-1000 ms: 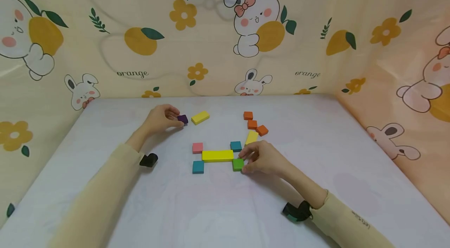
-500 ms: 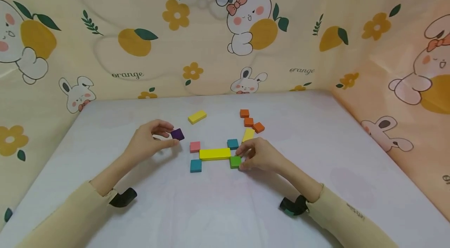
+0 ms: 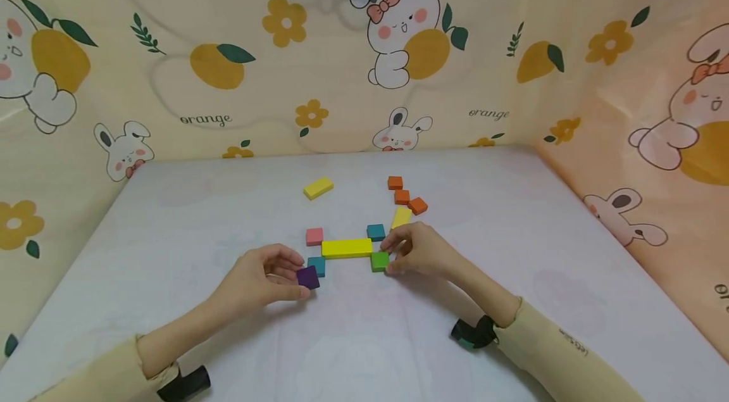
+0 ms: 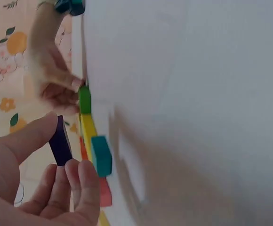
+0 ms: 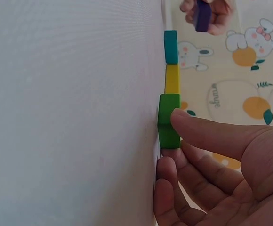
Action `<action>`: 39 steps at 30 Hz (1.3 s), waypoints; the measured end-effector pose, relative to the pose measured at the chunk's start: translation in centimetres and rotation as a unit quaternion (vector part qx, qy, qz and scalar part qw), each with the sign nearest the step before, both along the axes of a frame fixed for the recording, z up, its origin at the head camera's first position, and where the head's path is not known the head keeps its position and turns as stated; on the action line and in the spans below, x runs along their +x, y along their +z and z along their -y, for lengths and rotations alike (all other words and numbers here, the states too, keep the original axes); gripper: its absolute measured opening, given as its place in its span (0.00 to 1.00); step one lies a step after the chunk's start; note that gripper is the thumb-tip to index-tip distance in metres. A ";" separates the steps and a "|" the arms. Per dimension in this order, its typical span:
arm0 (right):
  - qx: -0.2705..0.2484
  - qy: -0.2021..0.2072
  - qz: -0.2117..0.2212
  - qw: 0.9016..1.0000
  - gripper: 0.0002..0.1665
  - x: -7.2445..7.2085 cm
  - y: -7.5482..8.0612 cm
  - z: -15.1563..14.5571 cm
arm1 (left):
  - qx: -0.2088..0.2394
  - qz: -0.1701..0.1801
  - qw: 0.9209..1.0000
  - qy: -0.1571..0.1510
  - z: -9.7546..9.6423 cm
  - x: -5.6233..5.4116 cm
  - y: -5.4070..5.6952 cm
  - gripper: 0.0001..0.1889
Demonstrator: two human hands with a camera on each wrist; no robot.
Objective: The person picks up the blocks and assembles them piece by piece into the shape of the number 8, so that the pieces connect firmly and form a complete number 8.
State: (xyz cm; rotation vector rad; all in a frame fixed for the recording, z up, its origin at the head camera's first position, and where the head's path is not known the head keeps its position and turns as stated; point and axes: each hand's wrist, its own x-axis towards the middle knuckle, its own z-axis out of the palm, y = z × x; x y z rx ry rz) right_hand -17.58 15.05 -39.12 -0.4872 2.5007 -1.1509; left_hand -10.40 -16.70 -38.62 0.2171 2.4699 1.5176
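Observation:
My left hand [image 3: 259,278] pinches a dark purple square block [image 3: 308,277] between thumb and fingertips. In the left wrist view this purple block [image 4: 60,141] shows edge-on, held clear of the table. It overlaps the near teal block [image 3: 316,266] in the head view. My right hand [image 3: 424,253] holds a green block [image 3: 380,261], thumb on one side and fingers behind, at the right end of a long yellow block [image 3: 346,248]. Around that yellow block's other corners lie the near teal block, a pink block [image 3: 314,237] and a far teal block [image 3: 376,232].
A yellow block [image 3: 401,218] lies beyond the right hand, partly hidden by it. Several orange blocks [image 3: 402,197] sit behind it. Another yellow block [image 3: 318,188] lies farther back on the white table [image 3: 228,199]. A patterned cloth [image 3: 256,73] rises behind.
The left hand has lifted the purple block from the back of the table and brought it nearer, beside the near teal block. The right hand has stayed at the green block.

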 end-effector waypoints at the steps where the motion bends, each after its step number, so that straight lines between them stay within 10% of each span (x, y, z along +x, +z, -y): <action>1: 0.000 0.000 -0.001 1.000 0.17 0.0 0.0 0.0 | -0.006 0.001 1.000 -0.001 -0.2 0.2 -0.1 0.25; 11: 0.013 -0.005 -0.003 1.000 0.17 -0.1 0.0 0.0 | -0.019 0.007 1.000 -0.004 -0.8 0.9 -1.9 0.25; 39: 0.007 -0.007 -0.005 1.000 0.17 -0.1 -0.1 0.0 | -0.025 -0.075 0.996 0.044 -3.1 1.5 -2.2 0.20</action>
